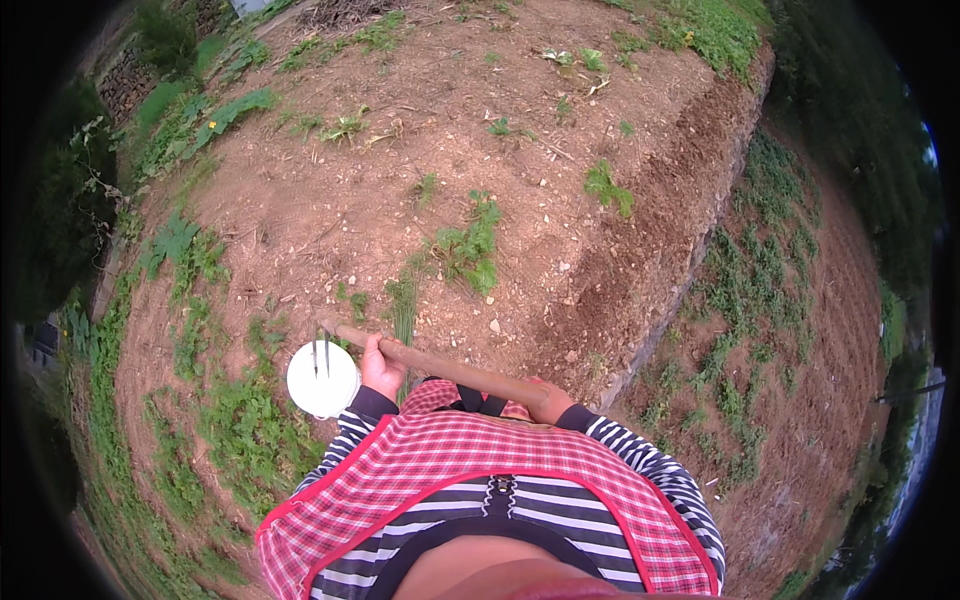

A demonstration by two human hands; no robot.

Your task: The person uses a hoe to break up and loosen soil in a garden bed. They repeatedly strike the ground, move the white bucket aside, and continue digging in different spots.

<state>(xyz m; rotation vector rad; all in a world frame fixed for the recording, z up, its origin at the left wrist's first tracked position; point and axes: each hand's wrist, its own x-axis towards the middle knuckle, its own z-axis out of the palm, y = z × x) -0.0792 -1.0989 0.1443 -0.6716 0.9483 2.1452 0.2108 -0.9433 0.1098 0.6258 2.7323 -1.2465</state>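
Note:
Both my hands grip a long wooden handle (450, 365), which slants across in front of my waist. My left hand (382, 367) is closed around it near the tool's head. Towards the other end, my right hand (551, 405) wraps around the handle. Dark metal tines (321, 352) of a pronged hoe stick out at the left end; in the picture they overlap a white bucket or its lid (322, 382). Whether they touch it I cannot tell. Just beyond my left hand, a bunch of thin green stalks (405, 300) lies on the soil.
Stony brown soil (360, 195) with scattered leafy plants (469, 244) spreads ahead. A darker strip of soil (600, 292) runs along the bed's stone edge (667, 315) on the right. Beyond it lies another planted plot (750, 360). Dense green plants (255, 427) grow at the left.

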